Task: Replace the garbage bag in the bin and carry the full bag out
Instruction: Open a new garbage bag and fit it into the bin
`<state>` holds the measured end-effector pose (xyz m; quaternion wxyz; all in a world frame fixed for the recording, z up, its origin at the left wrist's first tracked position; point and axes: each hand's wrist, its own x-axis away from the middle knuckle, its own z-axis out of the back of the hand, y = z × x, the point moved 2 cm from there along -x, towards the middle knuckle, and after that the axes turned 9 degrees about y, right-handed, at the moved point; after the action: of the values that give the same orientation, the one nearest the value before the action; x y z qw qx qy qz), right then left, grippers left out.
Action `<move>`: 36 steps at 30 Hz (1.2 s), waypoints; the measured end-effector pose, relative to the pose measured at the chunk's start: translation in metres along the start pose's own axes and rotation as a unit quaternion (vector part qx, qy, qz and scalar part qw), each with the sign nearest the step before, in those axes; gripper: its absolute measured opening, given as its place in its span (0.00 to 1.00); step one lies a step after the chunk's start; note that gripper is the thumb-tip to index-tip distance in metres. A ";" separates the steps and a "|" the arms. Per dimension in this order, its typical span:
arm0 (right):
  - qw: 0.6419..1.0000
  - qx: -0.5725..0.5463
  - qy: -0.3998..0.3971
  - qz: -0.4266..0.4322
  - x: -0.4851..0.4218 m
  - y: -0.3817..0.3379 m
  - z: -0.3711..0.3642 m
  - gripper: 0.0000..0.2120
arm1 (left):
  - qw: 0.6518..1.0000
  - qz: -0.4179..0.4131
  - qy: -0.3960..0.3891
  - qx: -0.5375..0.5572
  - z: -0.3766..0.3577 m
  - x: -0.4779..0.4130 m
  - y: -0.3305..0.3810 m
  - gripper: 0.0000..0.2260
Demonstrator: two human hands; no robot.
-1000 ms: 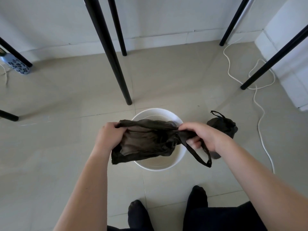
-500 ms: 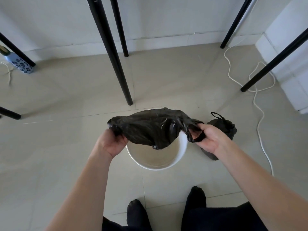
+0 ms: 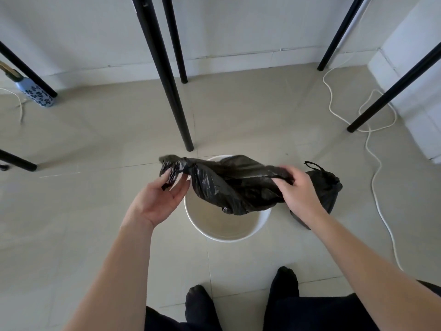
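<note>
A white round bin [image 3: 229, 236] stands on the tiled floor right in front of my feet, with no liner inside. Above its mouth hangs a crumpled empty black garbage bag [image 3: 236, 187], stretched between my hands. My left hand [image 3: 157, 201] pinches the bag's left end with its fingertips, palm up. My right hand [image 3: 299, 191] grips the bag's right end from above. A full, tied black bag [image 3: 329, 187] sits on the floor just right of the bin, partly hidden behind my right hand.
Black table legs [image 3: 171, 91] stand just beyond the bin, others [image 3: 391, 91] at right and far left. A white cable [image 3: 374, 163] snakes across the floor on the right. A blue patterned bottle [image 3: 35, 93] leans at the far left wall. My socked feet [image 3: 284, 280] are below the bin.
The bag has been turned and pulled wider over the bin. My left hand has loosened from a fist to a fingertip pinch, and my right hand has shifted onto the bag's top edge.
</note>
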<state>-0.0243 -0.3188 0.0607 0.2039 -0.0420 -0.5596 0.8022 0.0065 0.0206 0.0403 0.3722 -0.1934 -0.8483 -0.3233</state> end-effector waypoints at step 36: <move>0.835 -0.314 -0.085 -0.444 -0.005 0.042 0.005 0.18 | 0.894 -0.096 0.196 -0.391 0.013 -0.009 -0.026 0.06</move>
<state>-0.0328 -0.3372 0.0235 0.4653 0.2175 -0.7551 0.4073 -0.0090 0.0102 0.0161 0.3923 -0.1741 -0.5773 -0.6946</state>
